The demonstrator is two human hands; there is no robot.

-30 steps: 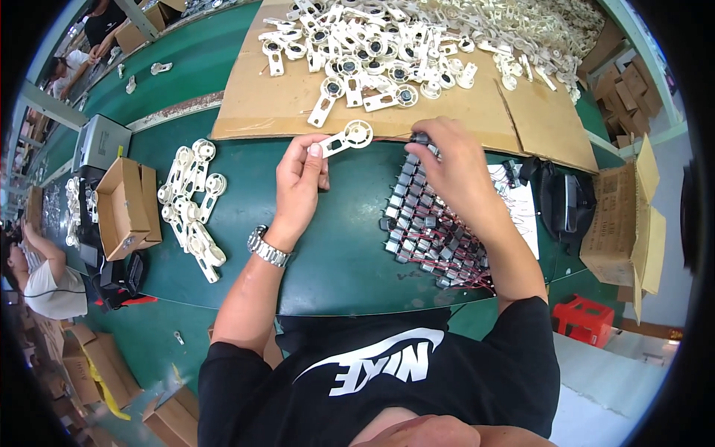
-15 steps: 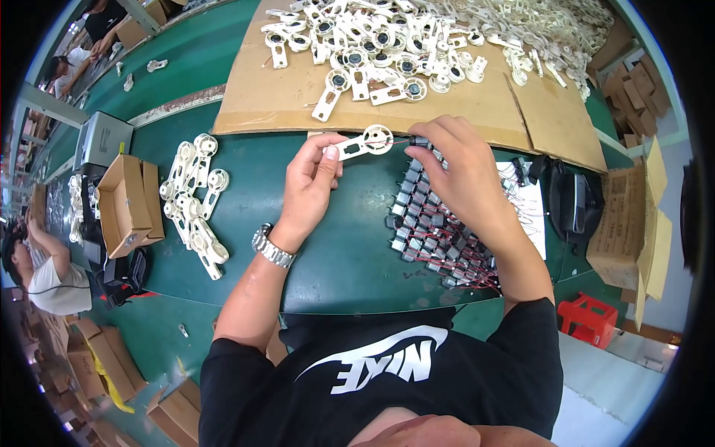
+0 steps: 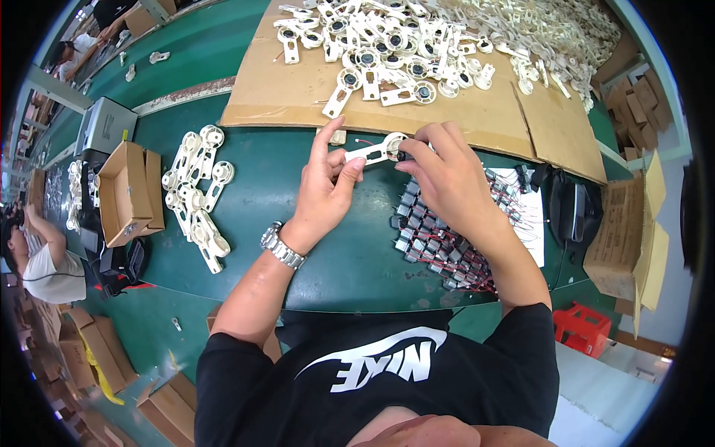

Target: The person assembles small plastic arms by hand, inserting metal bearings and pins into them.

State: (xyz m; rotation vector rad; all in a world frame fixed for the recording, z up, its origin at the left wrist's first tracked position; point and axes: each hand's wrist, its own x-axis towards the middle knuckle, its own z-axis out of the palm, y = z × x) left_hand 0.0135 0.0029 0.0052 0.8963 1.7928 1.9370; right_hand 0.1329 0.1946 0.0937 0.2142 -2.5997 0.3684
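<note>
My left hand (image 3: 322, 188) grips the flat end of a white plastic housing (image 3: 367, 155) between thumb and bent fingers, its index finger raised. The housing has a slotted arm and a round ring at its right end. At that ring, the fingers of my right hand (image 3: 460, 182) pinch a small dark motor (image 3: 403, 156), mostly hidden by the fingers. A thin red wire with a white plug (image 3: 360, 141) sticks out past the housing's far side. Below my right hand lie rows of small grey motors (image 3: 436, 231) with red and black wires.
Many white housings (image 3: 387, 56), several with dark round centres, are heaped on cardboard (image 3: 275, 112) at the far side. More housings (image 3: 195, 194) lie at left beside an open cardboard box (image 3: 123, 197). A black pouch (image 3: 573, 205) rests at right; a red stool (image 3: 582, 328) stands below.
My right hand has brought the motor leftward against the housing's ring, and the wire now shows beyond the arm. My left hand has shifted right and raised its index finger.
</note>
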